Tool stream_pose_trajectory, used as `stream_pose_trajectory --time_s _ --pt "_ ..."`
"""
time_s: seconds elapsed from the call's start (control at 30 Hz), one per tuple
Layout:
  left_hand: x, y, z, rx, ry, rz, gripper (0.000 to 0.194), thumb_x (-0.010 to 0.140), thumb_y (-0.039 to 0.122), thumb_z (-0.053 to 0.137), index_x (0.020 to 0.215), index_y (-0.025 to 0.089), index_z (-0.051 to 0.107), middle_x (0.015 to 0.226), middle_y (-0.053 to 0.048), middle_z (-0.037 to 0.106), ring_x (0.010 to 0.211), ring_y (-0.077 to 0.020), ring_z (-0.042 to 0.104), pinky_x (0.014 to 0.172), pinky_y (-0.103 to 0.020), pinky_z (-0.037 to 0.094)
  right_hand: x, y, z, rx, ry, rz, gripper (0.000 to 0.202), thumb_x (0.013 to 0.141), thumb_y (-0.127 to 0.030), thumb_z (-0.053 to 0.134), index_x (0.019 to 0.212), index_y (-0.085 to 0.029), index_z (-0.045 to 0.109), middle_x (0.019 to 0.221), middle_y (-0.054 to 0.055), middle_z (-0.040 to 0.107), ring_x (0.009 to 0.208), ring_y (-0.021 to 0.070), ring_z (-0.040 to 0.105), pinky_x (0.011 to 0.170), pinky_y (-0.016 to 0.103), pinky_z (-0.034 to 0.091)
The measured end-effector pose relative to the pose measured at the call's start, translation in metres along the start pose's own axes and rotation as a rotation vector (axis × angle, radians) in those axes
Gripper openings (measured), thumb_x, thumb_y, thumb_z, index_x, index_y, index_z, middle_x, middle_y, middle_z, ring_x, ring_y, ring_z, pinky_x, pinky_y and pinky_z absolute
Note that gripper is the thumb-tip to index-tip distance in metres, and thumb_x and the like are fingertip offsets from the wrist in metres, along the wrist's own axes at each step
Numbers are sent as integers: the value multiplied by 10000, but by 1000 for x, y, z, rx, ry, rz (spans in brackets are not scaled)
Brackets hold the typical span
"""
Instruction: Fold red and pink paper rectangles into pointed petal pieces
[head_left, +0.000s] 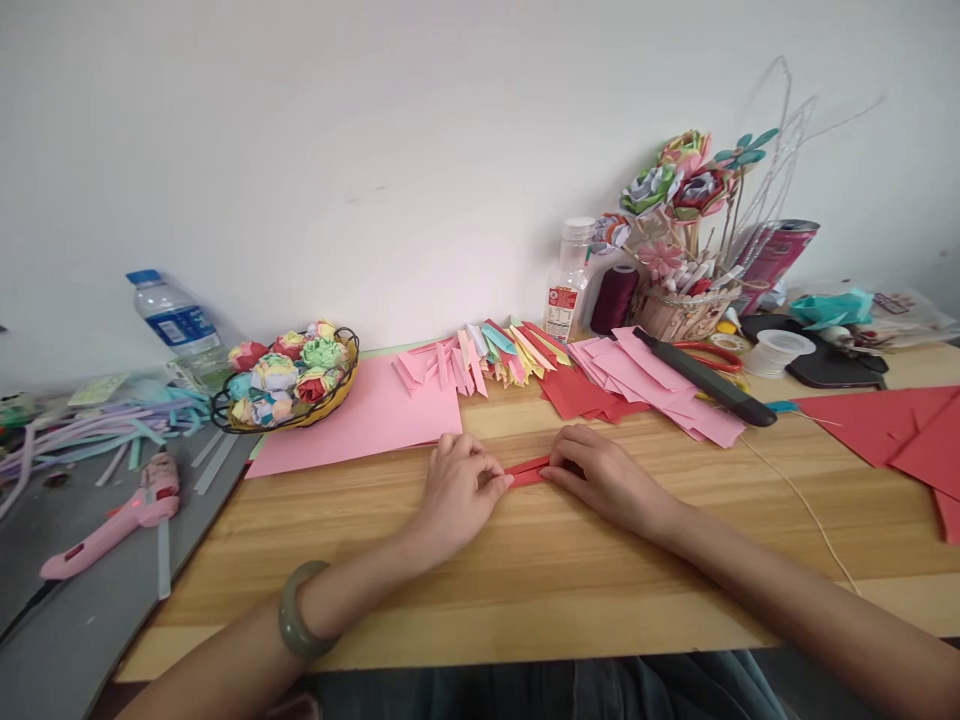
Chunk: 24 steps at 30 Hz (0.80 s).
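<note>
A narrow folded strip of red paper (529, 470) lies low over the wooden table, stretched between my two hands. My left hand (461, 492) pinches its left end between thumb and fingers. At the other end, my right hand (596, 475) grips the strip, its fingers curled and partly hiding it. Just beyond my hands are red paper pieces (581, 396), a stack of pink paper pieces (675, 395) and a pile of folded coloured strips (510, 350). A large pink sheet (360, 430) lies past my left hand.
A pink glue gun (112, 535) rests on a grey board at left. A basket of paper flowers (349, 385) stands behind it, near a water bottle (176, 315). A black-handled cutter (705, 378) lies across the pink pieces. Red sheets (862, 420) lie at right, near a flower pot (686, 310).
</note>
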<state>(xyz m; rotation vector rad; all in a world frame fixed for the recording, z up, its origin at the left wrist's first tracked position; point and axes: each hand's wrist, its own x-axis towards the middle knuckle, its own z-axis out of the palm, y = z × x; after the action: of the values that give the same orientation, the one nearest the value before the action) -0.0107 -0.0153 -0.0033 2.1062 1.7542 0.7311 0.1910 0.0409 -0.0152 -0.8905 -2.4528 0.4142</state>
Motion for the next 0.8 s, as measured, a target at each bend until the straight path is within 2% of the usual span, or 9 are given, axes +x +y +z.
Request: stream_pose_trajectory --time_s 0.13,0.4,0.8 --pt "0 2 3 -50 5 -61 106 756 186 665 655 191 634 817 -19 566 891 -200 464 821 -365 401 0 0 0 -8 -3 14 176 861 -226 527 692 -178 513 746 47 530 704 176 497 638 294 406" --pt "4 0 9 25 15 -50 150 719 145 684 601 190 603 795 -18 571 874 -211 462 785 -380 409 2 -6 -3 -82 -29 24 178 870 -208 493 694 -184 502 747 46 518 700 169 492 638 287 411" --pt "2 1 1 187 -62 19 160 841 233 561 693 173 573 877 -39 565 912 -230 434 818 -403 371 3 -9 -2 -292 -70 -13 128 874 -212 476 761 -167 517 814 95 534 766 231 472 707 357 379"
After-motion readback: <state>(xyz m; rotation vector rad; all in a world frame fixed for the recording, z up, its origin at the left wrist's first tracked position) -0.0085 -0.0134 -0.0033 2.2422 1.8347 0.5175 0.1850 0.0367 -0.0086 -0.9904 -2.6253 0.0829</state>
